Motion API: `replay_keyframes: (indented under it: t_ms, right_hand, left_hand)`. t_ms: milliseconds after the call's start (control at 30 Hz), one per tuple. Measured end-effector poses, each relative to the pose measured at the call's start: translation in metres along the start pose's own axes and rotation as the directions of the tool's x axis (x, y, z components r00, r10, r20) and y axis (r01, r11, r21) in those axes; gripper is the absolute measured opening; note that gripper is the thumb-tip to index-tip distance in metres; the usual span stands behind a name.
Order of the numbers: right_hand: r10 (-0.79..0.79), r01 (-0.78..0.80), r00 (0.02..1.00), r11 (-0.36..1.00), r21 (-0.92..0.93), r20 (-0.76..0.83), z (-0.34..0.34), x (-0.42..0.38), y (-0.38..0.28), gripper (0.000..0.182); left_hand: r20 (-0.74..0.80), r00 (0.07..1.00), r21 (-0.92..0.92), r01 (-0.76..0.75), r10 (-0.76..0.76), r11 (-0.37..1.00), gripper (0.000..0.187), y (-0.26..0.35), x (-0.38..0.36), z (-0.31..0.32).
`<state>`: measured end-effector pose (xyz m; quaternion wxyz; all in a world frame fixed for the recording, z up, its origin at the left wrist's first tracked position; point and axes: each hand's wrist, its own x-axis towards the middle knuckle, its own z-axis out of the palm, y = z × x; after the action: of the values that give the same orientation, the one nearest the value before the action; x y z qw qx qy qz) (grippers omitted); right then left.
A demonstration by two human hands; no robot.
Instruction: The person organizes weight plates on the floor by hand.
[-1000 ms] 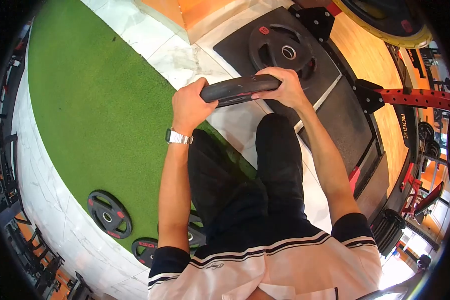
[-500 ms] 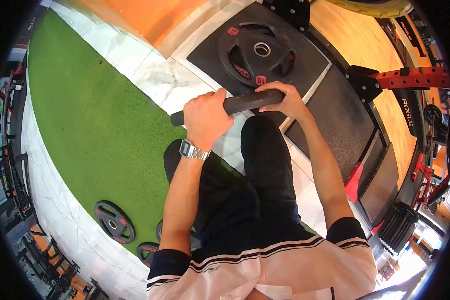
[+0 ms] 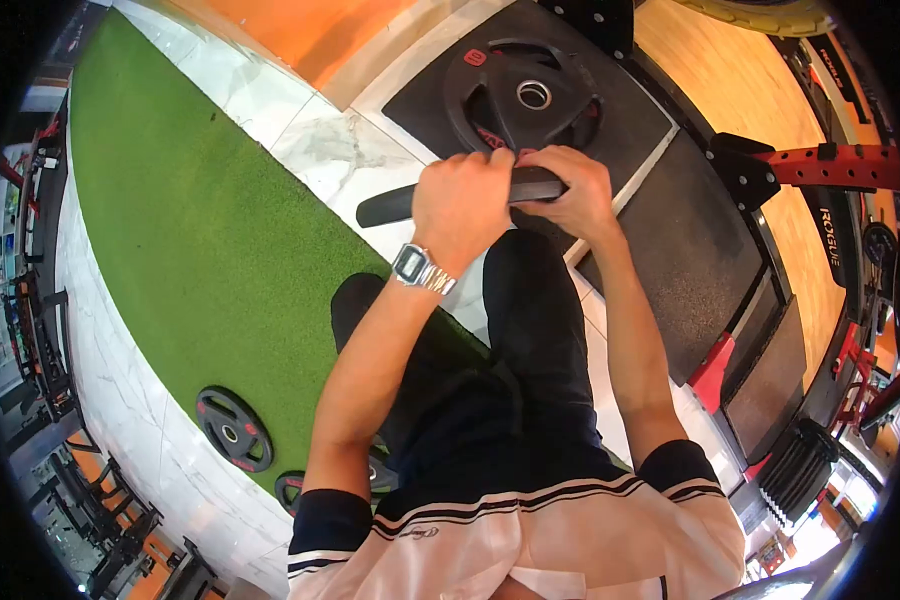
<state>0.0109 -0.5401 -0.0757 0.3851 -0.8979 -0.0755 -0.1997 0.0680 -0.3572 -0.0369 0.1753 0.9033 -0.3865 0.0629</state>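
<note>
A black weight plate (image 3: 385,206), seen almost edge-on, is held up in front of my knees by both hands. My left hand (image 3: 462,205), with a silver watch (image 3: 422,268) on its wrist, wraps over the plate's middle. Right beside it, my right hand (image 3: 573,192) grips the plate near its right end, fingers closed on the rim. Beyond my hands, a larger black weight plate (image 3: 470,98) with red number marks lies flat on a dark rubber mat (image 3: 417,108). My hands partly overlap its near edge in this view.
Green turf (image 3: 180,220) spreads to the left, with a black plate (image 3: 233,430) lying on it and others partly hidden by my left arm. A red rack beam (image 3: 840,168) juts in from the right. An orange wall (image 3: 290,40) rises at the top.
My left hand has slid right along the plate, closer to my right hand. The plate's left end has shifted slightly right and up. The view has moved a little.
</note>
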Motion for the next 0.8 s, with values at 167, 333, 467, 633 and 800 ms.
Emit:
replay_keyframes:
  t_ms: [167,333,467,633,800]
  right_hand:
    - [0.203,-0.200,0.979,0.976,0.081,-0.027,-0.030,-0.025,0.032,0.052]
    - [0.414,-0.389,0.906,0.896,0.213,-0.087,-0.051,-0.054,0.062,0.046]
    - [0.524,-0.481,0.831,0.845,0.236,-0.183,-0.051,-0.080,0.091,0.042]
    - [0.732,-0.605,0.662,0.650,0.461,-0.164,-0.060,-0.076,0.080,0.039]
    - [0.597,-0.579,0.738,0.800,0.161,-0.314,-0.055,-0.055,0.078,0.040]
  left_hand:
    - [-0.076,0.990,0.025,-0.116,0.118,0.993,0.048,0.013,0.005,-0.009]
    - [-0.188,0.978,-0.331,0.019,-0.086,0.943,0.044,-0.034,-0.007,0.012]
    - [-0.213,0.977,-0.391,-0.083,-0.003,0.917,0.051,-0.017,0.016,0.027]
    - [-0.151,0.984,-0.318,-0.138,0.094,0.938,0.067,-0.012,0.037,0.033]
    - [-0.236,0.971,-0.358,-0.042,-0.047,0.933,0.082,-0.036,0.035,0.054]
